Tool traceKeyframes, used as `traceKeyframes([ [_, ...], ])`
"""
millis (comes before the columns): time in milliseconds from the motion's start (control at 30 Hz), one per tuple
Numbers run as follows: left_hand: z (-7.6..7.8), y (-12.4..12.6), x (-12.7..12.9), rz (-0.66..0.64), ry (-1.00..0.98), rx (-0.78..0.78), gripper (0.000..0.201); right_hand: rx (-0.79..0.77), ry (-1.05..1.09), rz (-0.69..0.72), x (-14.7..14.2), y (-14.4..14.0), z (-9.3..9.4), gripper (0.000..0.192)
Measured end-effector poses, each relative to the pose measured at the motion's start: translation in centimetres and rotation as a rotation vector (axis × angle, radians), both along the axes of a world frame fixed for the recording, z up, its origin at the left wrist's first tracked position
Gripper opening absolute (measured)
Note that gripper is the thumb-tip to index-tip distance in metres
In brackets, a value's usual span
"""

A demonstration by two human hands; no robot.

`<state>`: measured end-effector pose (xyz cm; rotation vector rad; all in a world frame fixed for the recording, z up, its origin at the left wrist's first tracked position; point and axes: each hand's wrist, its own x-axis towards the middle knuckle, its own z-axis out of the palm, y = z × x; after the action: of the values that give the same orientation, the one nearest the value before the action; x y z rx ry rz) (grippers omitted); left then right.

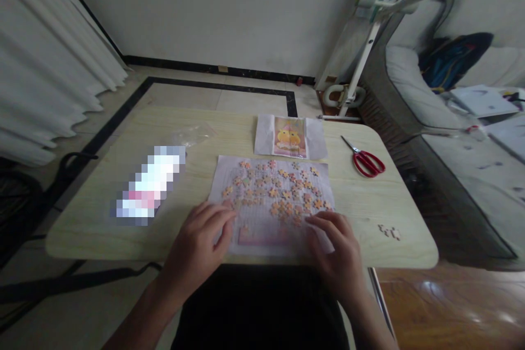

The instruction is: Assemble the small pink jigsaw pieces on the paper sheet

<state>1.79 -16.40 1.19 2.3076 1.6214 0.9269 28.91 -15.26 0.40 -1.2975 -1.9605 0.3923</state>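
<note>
A white sheet (255, 225) with a printed grid lies before me, covered with several loose orange, yellow and pink jigsaw puzzle pieces (286, 194). My left hand (205, 234) rests at the sheet's left edge, fingers loosely curved and a gap showing beside the thumb; I see nothing held in it. On the other side, my right hand (337, 241) reaches over the lower right part of the sheet. Its fingers are apart, the tips close to the lowest pieces. Behind the sheet lies a reference picture (289, 136) of a yellow cartoon figure on white paper.
Red-handled scissors (368, 163) lie at the right of the wooden table (385, 197). A few joined pieces (389, 232) sit near the right front edge. A pixelated bright object (153, 183) and a clear plastic bag (192, 135) lie on the left. A sofa (463, 175) stands at right.
</note>
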Motion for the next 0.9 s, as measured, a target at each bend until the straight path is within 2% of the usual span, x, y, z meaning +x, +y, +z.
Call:
traceKeyframes([
  [133,1.2,-2.7,2.4,-0.133,0.053,-0.208,0.023,-0.156,-0.103,0.158,-0.5,0.5,0.7,0.021],
  [233,1.5,-4.4,5.0,-0.258,0.105,-0.363,0.033,-0.245,-0.188,0.215,-1.1,0.9,1.1,0.018],
  [333,1.3,-4.8,7.0,-0.259,0.166,-0.477,0.039,-0.304,-0.263,0.247,-1.6,1.2,1.2,0.019],
  [433,1.3,-4.3,7.7,-0.221,0.224,-0.580,0.037,-0.330,-0.293,0.273,-1.8,1.5,1.2,0.018],
  [733,1.7,-3.7,8.0,-0.218,0.290,-0.693,0.035,-0.368,-0.321,0.290,-1.9,1.7,1.5,0.017],
  [900,1.3,-3.7,8.0,-0.201,0.293,-0.646,0.039,-0.370,-0.323,0.282,-1.7,1.7,1.4,0.015],
])
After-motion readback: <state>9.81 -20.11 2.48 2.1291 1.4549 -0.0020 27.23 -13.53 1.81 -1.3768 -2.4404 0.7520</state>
